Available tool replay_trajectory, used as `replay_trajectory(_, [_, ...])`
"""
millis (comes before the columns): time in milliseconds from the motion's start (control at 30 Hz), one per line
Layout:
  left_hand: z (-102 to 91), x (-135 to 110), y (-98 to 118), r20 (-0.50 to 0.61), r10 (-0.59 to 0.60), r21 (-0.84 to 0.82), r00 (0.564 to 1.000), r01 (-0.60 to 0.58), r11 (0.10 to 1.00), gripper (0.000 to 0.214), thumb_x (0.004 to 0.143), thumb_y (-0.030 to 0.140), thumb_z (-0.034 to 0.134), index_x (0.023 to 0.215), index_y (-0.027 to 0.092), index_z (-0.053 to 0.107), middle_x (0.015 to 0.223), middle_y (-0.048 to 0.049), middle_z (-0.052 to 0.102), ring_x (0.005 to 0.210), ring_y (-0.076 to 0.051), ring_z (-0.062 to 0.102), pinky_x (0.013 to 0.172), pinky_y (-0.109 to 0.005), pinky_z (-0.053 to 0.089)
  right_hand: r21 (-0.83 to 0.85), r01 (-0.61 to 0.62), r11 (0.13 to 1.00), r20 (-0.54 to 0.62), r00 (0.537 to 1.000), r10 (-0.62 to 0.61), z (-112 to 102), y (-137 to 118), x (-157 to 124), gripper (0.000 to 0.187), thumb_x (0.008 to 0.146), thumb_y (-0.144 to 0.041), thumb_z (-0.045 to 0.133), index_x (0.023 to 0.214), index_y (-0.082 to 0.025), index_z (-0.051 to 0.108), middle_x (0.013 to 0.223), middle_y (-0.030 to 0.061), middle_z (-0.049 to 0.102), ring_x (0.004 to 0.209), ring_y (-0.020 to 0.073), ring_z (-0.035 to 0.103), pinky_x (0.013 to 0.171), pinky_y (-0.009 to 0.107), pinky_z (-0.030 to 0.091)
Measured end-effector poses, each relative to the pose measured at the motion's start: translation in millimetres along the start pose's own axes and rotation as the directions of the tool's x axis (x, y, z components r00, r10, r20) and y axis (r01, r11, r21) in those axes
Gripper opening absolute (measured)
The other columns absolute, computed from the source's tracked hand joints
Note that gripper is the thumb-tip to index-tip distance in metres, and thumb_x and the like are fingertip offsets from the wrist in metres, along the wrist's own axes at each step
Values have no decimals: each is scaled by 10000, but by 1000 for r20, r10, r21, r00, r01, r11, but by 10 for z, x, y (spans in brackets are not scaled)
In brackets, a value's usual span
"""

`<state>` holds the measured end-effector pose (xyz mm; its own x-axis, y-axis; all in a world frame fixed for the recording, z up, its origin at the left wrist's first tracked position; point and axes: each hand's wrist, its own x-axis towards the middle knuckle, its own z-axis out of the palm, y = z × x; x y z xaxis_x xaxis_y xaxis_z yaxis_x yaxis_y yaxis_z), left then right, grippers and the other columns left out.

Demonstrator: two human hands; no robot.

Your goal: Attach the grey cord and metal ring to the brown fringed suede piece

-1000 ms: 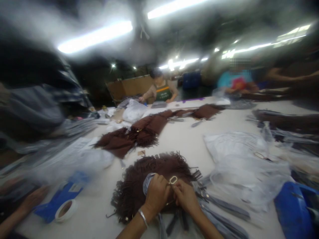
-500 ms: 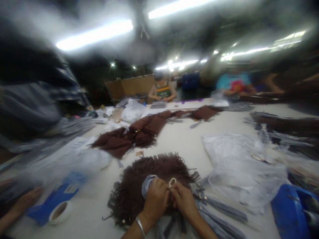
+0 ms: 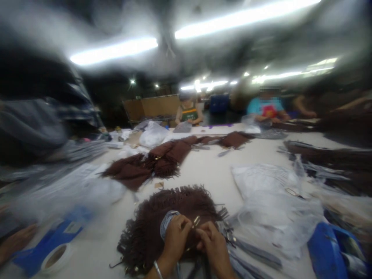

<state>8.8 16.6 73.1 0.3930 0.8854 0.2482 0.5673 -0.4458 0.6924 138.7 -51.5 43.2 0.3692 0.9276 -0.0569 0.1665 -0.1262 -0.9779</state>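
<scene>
In front of me lies a dark brown fringed piece (image 3: 151,228), like a bag, flat on the table. My left hand (image 3: 176,234) is over its middle, with thumb and forefinger pinched on a small gold metal clasp (image 3: 197,221). Beside it my right hand (image 3: 213,242) is closed, its fingertips pinched just below the clasp; what they hold, if anything, is too small to make out. A round bluish-grey striped thing (image 3: 165,224) shows behind my left hand, partly hidden by it. Grey-wrapped straps (image 3: 258,252) stretch out at the right of the fringed piece.
Clear plastic bags (image 3: 270,201) lie to the right, near a blue tape dispenser (image 3: 334,248). At left are a blue object (image 3: 49,240), a white tape roll (image 3: 56,257) and another person's hand (image 3: 23,236). More brown fringed pieces (image 3: 168,153) cross the table. Co-workers sit beyond.
The gold clasp has turned from showing its open ring to nearly edge-on, and my left fingers now pinch it. My right fingertips have moved slightly below it. The view has shifted slightly.
</scene>
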Motion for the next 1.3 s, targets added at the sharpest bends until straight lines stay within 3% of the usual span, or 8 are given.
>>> replay_trajectory(100, [80,-54,-65,30,338,165,941,-338,927,234,919,204,398,825,205,613,866,-74,653,822,-219,603,719,-342,433,90,-68,994,-76,994,74,14,155,8,240,796,-465,548,755,-229,567,552,-17,634,496,176,592,447,242,417])
replay_trajectory(167, [159,-43,-108,101,449,145,888,-460,876,244,918,193,373,864,212,611,850,-80,665,743,-203,622,625,-303,423,153,-87,984,-86,991,101,40,246,52,302,754,-521,604,732,-220,584,534,-15,625,441,154,545,411,229,380])
replay_trajectory(233, [214,9,-116,121,345,13,931,-349,937,225,919,232,387,840,213,597,772,-56,666,661,-182,617,564,-276,401,257,-101,961,-65,990,122,68,299,103,375,711,-576,648,721,-206,592,511,-12,616,387,126,494,383,213,336])
replay_trajectory(300, [224,75,-90,160,116,-163,980,-90,983,223,913,292,417,796,205,585,682,-19,644,586,-161,585,543,-261,388,363,-99,926,-47,991,125,84,306,133,435,676,-612,681,723,-185,606,524,-2,620,382,112,490,380,200,325])
replay_trajectory(433, [153,141,-22,300,-57,-388,952,177,905,192,850,319,497,786,180,612,578,30,579,474,-124,487,498,-245,345,366,-33,930,-82,994,68,56,213,79,432,720,-583,688,775,-154,688,544,-6,610,460,120,531,456,211,389])
replay_trajectory(800, [117,115,-123,403,-121,-510,907,332,794,187,779,281,533,861,152,641,527,43,537,454,-100,461,455,-208,322,374,-48,926,34,999,38,-53,140,-127,475,824,-491,638,1166,-163,665,990,96,720,914,239,665,853,364,506])
replay_trajectory(1033, [127,85,-125,413,-114,-506,903,332,796,245,788,387,588,843,152,632,491,47,527,415,-95,453,417,-202,308,410,-106,906,13,994,111,-55,190,-92,472,749,-480,723,1081,-159,626,834,73,730,648,159,655,496,197,438])
replay_trajectory(1300, [172,48,-236,399,-104,-488,911,307,817,126,779,283,552,818,171,595,502,42,557,430,-106,496,426,-198,347,426,-199,883,21,977,210,-66,135,-45,444,593,-524,812,789,-150,673,695,56,699,606,173,656,508,229,484])
